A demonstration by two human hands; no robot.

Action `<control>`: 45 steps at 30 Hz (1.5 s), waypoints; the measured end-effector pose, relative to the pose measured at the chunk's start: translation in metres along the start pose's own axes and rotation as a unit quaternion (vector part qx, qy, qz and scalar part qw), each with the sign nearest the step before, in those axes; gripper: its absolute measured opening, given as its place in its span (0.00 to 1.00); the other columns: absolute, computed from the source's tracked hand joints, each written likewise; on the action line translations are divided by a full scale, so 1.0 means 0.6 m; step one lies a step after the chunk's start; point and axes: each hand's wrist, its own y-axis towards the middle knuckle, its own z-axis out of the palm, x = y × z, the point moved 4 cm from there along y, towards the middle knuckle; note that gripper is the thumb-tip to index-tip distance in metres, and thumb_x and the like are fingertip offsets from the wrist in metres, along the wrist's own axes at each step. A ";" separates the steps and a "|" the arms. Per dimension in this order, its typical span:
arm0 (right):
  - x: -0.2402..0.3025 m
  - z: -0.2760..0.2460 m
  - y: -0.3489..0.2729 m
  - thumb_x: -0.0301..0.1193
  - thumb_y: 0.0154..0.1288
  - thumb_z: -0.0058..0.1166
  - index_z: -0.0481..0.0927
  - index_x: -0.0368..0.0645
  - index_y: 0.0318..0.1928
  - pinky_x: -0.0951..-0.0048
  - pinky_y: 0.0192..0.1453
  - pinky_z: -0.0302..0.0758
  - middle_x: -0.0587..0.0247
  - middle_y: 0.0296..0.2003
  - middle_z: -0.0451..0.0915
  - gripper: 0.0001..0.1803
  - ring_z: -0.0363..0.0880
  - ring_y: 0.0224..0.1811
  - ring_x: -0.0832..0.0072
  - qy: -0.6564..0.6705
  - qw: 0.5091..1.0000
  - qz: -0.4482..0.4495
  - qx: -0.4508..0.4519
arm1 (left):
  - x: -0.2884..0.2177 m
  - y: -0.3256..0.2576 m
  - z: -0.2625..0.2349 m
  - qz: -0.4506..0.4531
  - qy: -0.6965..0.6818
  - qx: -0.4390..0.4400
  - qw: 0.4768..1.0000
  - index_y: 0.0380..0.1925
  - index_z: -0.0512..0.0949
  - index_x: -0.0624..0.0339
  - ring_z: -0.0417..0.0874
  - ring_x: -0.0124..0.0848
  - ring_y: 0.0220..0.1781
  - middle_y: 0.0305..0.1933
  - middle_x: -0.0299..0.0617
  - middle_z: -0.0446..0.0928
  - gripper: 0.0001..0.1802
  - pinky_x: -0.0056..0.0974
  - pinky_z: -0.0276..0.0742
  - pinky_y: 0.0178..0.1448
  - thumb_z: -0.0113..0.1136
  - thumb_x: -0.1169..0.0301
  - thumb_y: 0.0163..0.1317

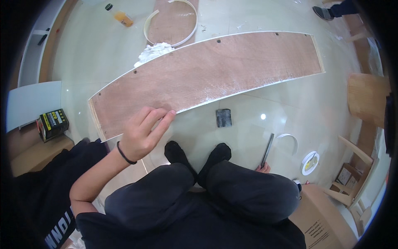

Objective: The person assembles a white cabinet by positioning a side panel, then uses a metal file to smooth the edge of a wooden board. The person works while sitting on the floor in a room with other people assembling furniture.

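A long wooden board (pixel 207 72) with a curved far edge and white edging lies on the floor in front of me, white dust along its straight near side. At that near edge, the thumb and fingertips of my left hand (pixel 145 130) close together on the board. My right hand (pixel 263 167), mostly hidden behind my knee, grips a flat grey metal file (pixel 268 150) that points up and away. A dark grey sanding block (pixel 224 118) rests on the floor between the board and my feet.
Beyond the board are a loose white edging strip (pixel 195 25), crumpled white cloth (pixel 154 52) and an orange drink bottle (pixel 121 17). At right lie a tape roll (pixel 304 162) and a cardboard box (pixel 315 216). Another person's foot (pixel 323 13) shows far right; dark clothing (pixel 49 178) lies left.
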 end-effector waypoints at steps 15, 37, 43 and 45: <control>0.030 -0.037 0.039 0.30 0.71 0.46 0.65 0.30 0.62 0.50 0.59 0.64 0.39 0.50 0.71 0.23 0.68 0.54 0.44 -0.001 0.989 0.029 0.145 | -0.022 0.013 0.012 -0.114 -0.039 -0.115 0.986 0.37 0.78 0.64 0.78 0.41 0.36 0.35 0.44 0.76 0.12 0.41 0.76 0.39 0.67 0.81 0.51; 0.332 -0.203 0.133 0.30 0.79 0.44 0.56 0.39 0.66 0.84 0.19 0.66 0.65 0.29 0.74 0.22 0.70 0.18 0.84 0.498 0.839 0.086 0.202 | 0.118 -0.216 -0.094 -0.245 0.011 -0.012 0.969 0.73 0.61 0.50 0.60 0.53 0.74 0.77 0.50 0.56 0.58 0.53 0.58 0.75 0.75 0.42 0.44; 0.597 -0.330 0.205 0.38 0.82 0.36 0.68 0.37 0.54 0.83 0.21 0.62 0.68 0.25 0.69 0.16 0.67 0.19 0.85 0.529 0.821 -0.127 0.176 | 0.161 -0.265 -0.083 -0.250 -0.096 -0.088 0.960 0.76 0.56 0.47 0.52 0.54 0.80 0.81 0.50 0.49 0.57 0.55 0.51 0.80 0.74 0.46 0.49; 0.656 -0.372 0.195 0.40 0.83 0.33 0.69 0.38 0.50 0.82 0.22 0.63 0.67 0.25 0.69 0.18 0.67 0.19 0.84 0.560 0.807 -0.142 0.121 | 0.179 -0.276 -0.073 -0.244 -0.088 -0.089 0.962 0.77 0.55 0.47 0.51 0.54 0.80 0.81 0.50 0.48 0.55 0.56 0.50 0.80 0.72 0.48 0.52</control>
